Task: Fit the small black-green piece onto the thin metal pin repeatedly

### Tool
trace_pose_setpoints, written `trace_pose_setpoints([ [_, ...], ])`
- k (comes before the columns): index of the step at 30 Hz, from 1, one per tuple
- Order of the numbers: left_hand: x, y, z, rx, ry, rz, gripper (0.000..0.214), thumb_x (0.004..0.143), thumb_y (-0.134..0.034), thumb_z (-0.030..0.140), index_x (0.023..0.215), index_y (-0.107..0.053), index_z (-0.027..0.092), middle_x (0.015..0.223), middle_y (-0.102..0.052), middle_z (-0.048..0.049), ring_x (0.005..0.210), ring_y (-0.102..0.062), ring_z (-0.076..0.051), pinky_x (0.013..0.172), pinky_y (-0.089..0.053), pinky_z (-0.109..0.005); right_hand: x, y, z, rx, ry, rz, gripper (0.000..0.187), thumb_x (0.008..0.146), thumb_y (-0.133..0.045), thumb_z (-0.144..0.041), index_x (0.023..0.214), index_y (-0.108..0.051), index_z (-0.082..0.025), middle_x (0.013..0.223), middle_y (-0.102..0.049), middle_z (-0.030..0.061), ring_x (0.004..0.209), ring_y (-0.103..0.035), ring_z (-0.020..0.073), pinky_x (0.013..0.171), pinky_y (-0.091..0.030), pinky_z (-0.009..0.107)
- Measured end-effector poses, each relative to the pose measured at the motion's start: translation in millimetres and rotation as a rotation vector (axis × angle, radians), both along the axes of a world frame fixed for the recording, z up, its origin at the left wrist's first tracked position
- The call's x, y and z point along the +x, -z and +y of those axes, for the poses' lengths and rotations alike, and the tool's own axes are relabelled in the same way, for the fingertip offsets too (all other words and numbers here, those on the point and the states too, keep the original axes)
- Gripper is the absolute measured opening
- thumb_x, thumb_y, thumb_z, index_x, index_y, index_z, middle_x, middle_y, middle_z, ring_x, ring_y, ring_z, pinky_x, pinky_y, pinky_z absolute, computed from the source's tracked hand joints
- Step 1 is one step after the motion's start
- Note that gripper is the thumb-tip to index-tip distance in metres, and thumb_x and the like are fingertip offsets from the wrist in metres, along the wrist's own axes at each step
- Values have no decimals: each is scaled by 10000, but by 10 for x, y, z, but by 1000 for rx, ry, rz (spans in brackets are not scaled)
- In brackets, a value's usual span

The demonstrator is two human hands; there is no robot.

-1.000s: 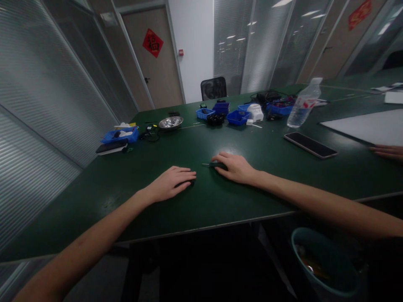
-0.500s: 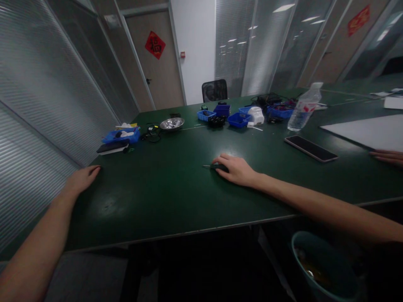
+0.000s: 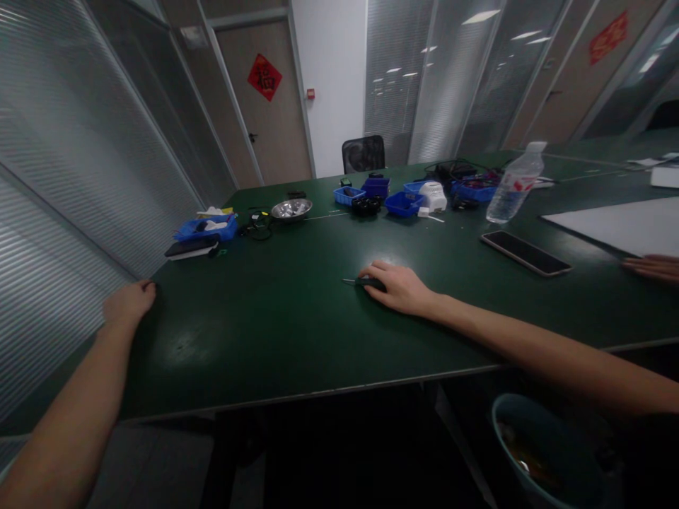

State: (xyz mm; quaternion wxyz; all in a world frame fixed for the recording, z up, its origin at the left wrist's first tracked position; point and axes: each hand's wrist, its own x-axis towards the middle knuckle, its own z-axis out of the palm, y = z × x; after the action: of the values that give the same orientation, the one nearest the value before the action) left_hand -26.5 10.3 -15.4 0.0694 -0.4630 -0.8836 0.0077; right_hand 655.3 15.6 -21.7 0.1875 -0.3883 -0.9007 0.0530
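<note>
My right hand point(image 3: 399, 286) lies on the green table point(image 3: 297, 318) near its middle, fingers curled over a small dark tool point(image 3: 366, 282) whose thin metal tip points left. My left hand point(image 3: 129, 302) is far out at the table's left corner, knuckles up and fingers closed at the edge. What is inside them is hidden. The two hands are wide apart.
A phone point(image 3: 525, 253) lies right of my right hand, a water bottle point(image 3: 514, 185) behind it. Blue bins point(image 3: 402, 203), a white device point(image 3: 432, 194), a metal bowl point(image 3: 291, 208) and a blue tray point(image 3: 204, 227) sit farther back. Another person's hand point(image 3: 652, 267) rests far right. A bucket point(image 3: 546, 452) stands below.
My left hand left the spot beside my right hand, swept left to the table's corner, and its fingers have closed. The right hand has stayed on the tool.
</note>
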Motion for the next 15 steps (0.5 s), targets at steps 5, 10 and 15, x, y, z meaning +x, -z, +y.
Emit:
trace_pose_setpoints([
  [5, 16, -37, -39, 24, 36, 7, 584, 1048, -492, 435, 1436, -717, 61, 1092, -770, -192, 959, -681, -311, 807, -503, -327, 2, 15, 19, 3, -7, 1, 314, 1057, -580, -358, 1347, -640, -253, 1238, -691, 82, 901, -662, 210, 765, -497, 342],
  [10, -37, -24, -29, 42, 81, 6, 541, 1053, -503, 373, 1421, -718, 39, 1113, -766, -186, 994, -670, -312, 817, -485, -319, 3, 28, 33, 13, 0, -12, 306, 1048, -596, -349, 1333, -647, -250, 1241, -690, 82, 921, -667, 219, 753, -493, 335],
  [15, -117, 4, -17, 54, 126, 5, 555, 1046, -500, 369, 1416, -725, 21, 1206, -758, -223, 1032, -683, -337, 835, -490, -339, 13, 33, 36, 3, 0, -18, 305, 1063, -581, -368, 1336, -640, -247, 1248, -689, 77, 902, -665, 209, 748, -486, 330],
])
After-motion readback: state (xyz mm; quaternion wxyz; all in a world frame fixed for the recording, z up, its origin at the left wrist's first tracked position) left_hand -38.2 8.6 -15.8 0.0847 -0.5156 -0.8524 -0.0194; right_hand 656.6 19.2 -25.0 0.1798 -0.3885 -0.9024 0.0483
